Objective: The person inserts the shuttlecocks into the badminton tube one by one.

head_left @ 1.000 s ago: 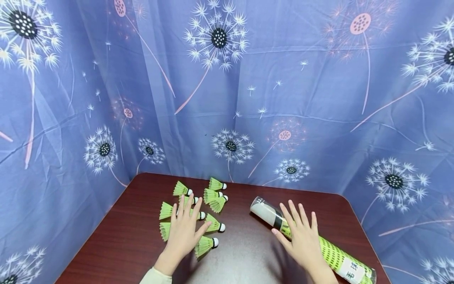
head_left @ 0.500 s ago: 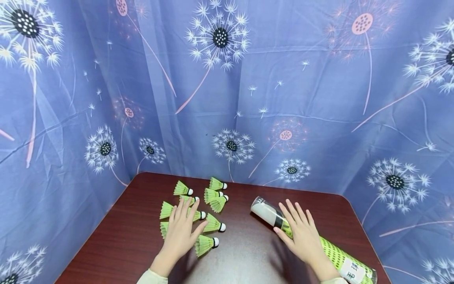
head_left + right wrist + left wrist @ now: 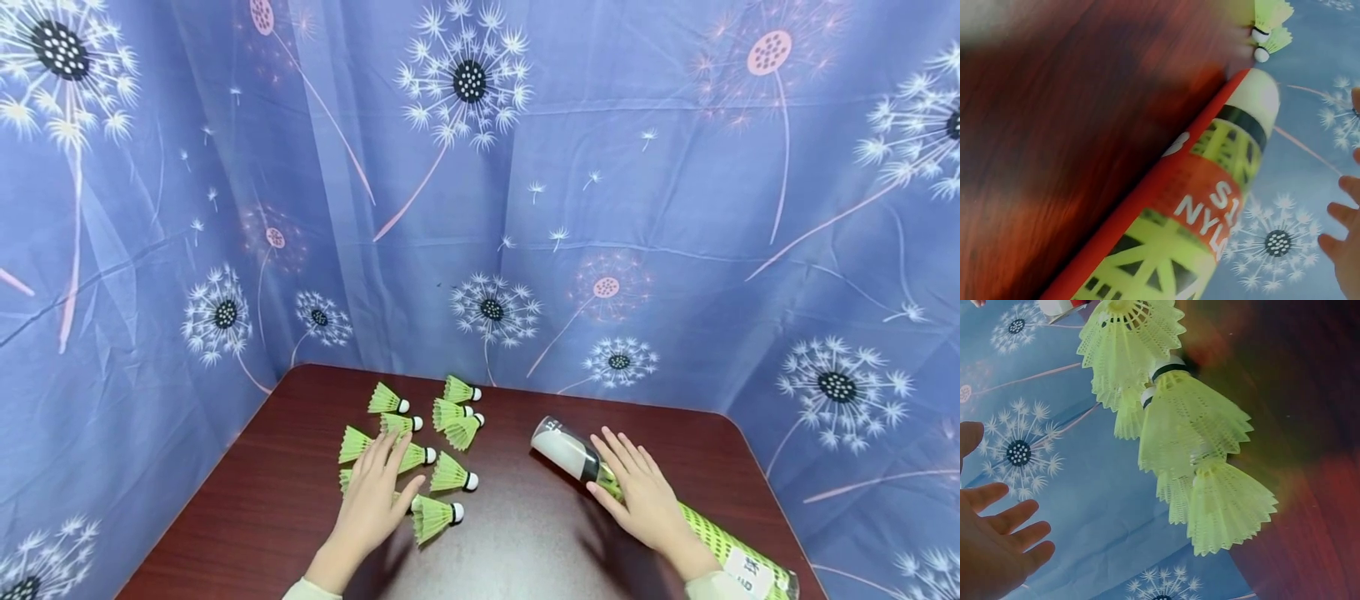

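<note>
Several yellow-green shuttlecocks (image 3: 433,518) with white tips lie on the left half of the brown table (image 3: 517,542). Over them hovers my left hand (image 3: 369,507), fingers extended and holding nothing. It covers part of the group. In the left wrist view that hand (image 3: 999,540) is apart from the nearest shuttlecock (image 3: 1194,422). A clear shuttlecock tube (image 3: 564,452) lies slantwise on the right, with yellow-green shuttlecocks inside. My right hand (image 3: 645,507) is above its middle, fingers straight. The right wrist view shows the hand (image 3: 1344,215) beside the printed tube (image 3: 1210,206), with a gap between.
A blue curtain (image 3: 420,317) printed with dandelions hangs behind the table and along its sides. Bare tabletop separates the shuttlecocks from the tube. The tube's near end, with a white label (image 3: 750,572), is close to the table's right edge.
My left hand has drawn back slightly toward the lower left, showing more of the shuttlecocks. The right hand's fingers have come closer together. Shuttlecocks and tube have stayed in place.
</note>
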Demonstrator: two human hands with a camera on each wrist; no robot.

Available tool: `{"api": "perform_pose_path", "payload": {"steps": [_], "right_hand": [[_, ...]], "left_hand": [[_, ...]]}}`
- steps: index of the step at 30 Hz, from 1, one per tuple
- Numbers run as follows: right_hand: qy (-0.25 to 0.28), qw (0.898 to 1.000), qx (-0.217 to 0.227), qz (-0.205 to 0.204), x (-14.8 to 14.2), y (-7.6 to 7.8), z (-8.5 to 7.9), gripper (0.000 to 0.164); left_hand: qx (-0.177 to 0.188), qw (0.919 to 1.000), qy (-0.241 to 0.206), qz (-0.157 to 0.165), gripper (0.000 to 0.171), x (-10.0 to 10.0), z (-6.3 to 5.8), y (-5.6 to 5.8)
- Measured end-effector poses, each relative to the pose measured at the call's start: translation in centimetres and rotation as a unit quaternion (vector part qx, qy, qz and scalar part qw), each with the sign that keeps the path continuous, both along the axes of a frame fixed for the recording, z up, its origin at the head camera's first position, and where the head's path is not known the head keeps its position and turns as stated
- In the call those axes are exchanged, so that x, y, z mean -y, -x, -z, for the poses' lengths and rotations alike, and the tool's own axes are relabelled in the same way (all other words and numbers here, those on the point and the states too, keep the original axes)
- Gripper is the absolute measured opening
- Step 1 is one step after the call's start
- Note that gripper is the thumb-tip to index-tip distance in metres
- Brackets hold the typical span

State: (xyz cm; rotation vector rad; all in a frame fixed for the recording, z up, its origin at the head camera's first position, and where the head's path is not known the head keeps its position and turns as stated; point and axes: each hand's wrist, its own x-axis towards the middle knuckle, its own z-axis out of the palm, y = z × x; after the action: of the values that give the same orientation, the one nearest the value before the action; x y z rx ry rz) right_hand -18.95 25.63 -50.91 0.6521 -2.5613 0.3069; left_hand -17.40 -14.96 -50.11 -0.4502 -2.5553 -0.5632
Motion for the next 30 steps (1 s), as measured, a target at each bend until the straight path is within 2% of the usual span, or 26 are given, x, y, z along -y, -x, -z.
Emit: {"api": "perform_pose_path", "payload": {"steps": [4, 12, 19, 23, 30], "right_hand": [[-0.003, 1.0, -0.005, -0.024, -0.6, 0.5, 0.4, 0.065], [-0.004, 0.999, 0.009, -0.036, -1.4, 1.5, 1.3, 0.065], [-0.002, 0.999, 0.02, -0.048, -1.9, 2.1, 2.5, 0.065], [-0.003, 0.998, 0.031, -0.051, -2.4, 2.6, 3.1, 0.067], [-0.01, 0.997, 0.057, -0.051, -2.8, 3.1, 3.6, 0.068]], "left_hand": [[0.001, 0.9999, -0.012, 0.005, 0.06, 0.3, 0.4, -0.2], [0.01, 0.9988, -0.042, 0.025, 0.057, 0.5, 1.2, -0.6], [0.056, 0.9947, -0.081, 0.029, 0.054, 0.0, 2.5, -1.5], [0.07, 0.9924, -0.097, 0.026, 0.053, -0.2, 3.2, -1.9], [0.103, 0.9879, -0.113, 0.025, 0.053, -0.4, 4.1, -2.7]]}}
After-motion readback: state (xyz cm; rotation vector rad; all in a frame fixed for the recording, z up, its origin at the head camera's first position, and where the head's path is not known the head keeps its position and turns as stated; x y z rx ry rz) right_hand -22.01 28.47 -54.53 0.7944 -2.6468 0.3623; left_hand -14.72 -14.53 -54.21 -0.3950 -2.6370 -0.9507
